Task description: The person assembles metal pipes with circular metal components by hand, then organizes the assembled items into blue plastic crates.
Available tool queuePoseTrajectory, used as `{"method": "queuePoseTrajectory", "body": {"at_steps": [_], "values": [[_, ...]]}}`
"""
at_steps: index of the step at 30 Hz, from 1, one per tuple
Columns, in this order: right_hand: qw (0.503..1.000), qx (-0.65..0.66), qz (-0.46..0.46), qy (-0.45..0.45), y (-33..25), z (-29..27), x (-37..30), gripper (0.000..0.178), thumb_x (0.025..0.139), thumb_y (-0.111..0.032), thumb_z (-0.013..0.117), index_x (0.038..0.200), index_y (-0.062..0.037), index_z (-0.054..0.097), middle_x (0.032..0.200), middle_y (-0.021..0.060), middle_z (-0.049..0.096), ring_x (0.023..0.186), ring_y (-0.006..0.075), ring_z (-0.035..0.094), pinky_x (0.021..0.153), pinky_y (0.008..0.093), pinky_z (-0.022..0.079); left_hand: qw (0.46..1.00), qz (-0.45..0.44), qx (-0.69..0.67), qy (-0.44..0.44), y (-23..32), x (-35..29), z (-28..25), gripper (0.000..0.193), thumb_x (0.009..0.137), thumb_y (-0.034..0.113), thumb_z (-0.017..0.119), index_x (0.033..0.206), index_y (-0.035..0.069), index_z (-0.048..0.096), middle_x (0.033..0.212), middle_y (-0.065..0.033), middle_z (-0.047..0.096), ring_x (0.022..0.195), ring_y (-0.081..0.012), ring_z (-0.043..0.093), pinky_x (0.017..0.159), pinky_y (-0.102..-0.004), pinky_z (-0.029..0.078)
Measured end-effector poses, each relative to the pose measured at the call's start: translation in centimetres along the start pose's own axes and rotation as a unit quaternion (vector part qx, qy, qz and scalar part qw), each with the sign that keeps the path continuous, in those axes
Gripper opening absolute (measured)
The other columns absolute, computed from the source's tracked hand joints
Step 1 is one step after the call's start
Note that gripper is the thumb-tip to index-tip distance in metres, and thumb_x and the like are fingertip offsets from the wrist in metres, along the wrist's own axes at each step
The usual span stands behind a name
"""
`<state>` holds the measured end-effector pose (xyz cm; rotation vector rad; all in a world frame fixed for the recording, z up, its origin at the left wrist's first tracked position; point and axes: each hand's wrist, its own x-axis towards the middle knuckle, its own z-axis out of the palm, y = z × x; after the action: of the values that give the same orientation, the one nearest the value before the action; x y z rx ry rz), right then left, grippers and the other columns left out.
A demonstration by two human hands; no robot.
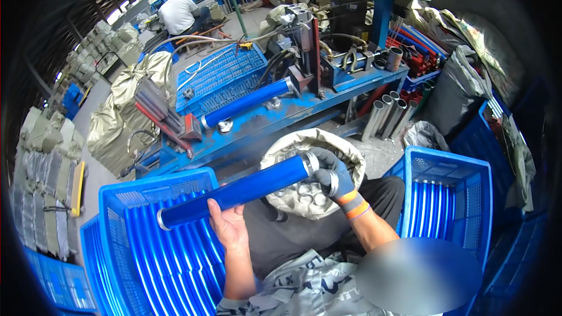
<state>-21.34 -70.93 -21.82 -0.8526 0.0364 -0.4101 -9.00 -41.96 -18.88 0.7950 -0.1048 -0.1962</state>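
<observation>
Could fumble that metal ring (333, 184) through pinching it in a gloved right hand (336, 172) while holding the blue tube (246, 193) in a loosely curled left hand (232, 229)!

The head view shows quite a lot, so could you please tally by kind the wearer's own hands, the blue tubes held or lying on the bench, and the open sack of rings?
Hands: 2 (bare left hand, gloved right hand)
Blue tubes: 2 (held tube, bench tube)
Open sack: 1
Total: 5
</observation>
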Motion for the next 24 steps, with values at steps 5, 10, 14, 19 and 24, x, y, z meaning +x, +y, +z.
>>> {"method": "queuePoseTrajectory", "body": {"at_steps": [5, 10, 14, 19, 24], "values": [[0.996, -0.082, -0.033, 0.000, 0.5, 0.6, 0.1, 0.075, 0.097, -0.004, 0.087, 0.164, 0.0038, 0.054, 0.145, 0.0140, 0.073, 0.126, 0.0215, 0.075, 0.105, 0.0343, 0.062, 1.000, 0.014, 0.009, 0.003, 0.4, 0.0, -0.8, 0.058, 0.114, 0.045, 0.072, 0.159, 0.012, 0.058, 0.150, -0.0145, 0.070, 0.130, -0.0329, 0.073, 0.104, -0.0535, 0.063], [0.992, -0.123, -0.017, -0.013, 0.0, -0.2, 0.7, 0.076, 0.098, -0.003, 0.087, 0.166, 0.0062, 0.053, 0.139, 0.0152, 0.076, 0.121, 0.0194, 0.076, 0.100, 0.0318, 0.063, 1.000, 0.020, 0.014, 0.011, -0.3, 1.0, -1.1, 0.057, 0.113, 0.041, 0.075, 0.158, 0.012, 0.057, 0.148, -0.0166, 0.070, 0.129, -0.0321, 0.073, 0.101, -0.0518, 0.065], [0.971, -0.241, -0.002, 0.005, -0.3, -1.1, 1.5, 0.067, 0.101, -0.005, 0.086, 0.162, 0.0066, 0.060, 0.136, 0.0130, 0.078, 0.115, 0.0148, 0.075, 0.097, 0.0283, 0.063, 0.998, 0.034, 0.058, 0.002, -1.7, 2.2, -1.0, 0.055, 0.111, 0.037, 0.076, 0.156, 0.010, 0.058, 0.146, -0.0167, 0.071, 0.126, -0.0309, 0.074, 0.098, -0.0501, 0.066], [0.969, -0.244, 0.014, 0.029, 3.6, -2.5, 3.2, 0.049, 0.111, -0.022, 0.078, 0.151, 0.0049, 0.070, 0.132, 0.0089, 0.080, 0.111, 0.0143, 0.075, 0.098, 0.0299, 0.061, 0.998, 0.003, 0.039, 0.039, -2.8, 4.4, -3.7, 0.062, 0.109, 0.048, 0.078, 0.153, 0.007, 0.061, 0.144, -0.0140, 0.072, 0.132, -0.0303, 0.072, 0.111, -0.0513, 0.061], [0.781, -0.565, 0.231, 0.134, 11.0, -17.3, 1.8, 0.055, 0.096, -0.041, 0.087, 0.137, -0.0042, 0.082, 0.120, 0.0181, 0.085, 0.108, 0.0273, 0.081, 0.100, 0.0387, 0.061, 0.993, -0.082, -0.046, 0.077, -4.7, 8.0, -4.7, 0.073, 0.111, 0.062, 0.069, 0.158, 0.008, 0.056, 0.155, -0.0135, 0.066, 0.146, -0.0311, 0.062, 0.126, -0.0548, 0.048]]}}
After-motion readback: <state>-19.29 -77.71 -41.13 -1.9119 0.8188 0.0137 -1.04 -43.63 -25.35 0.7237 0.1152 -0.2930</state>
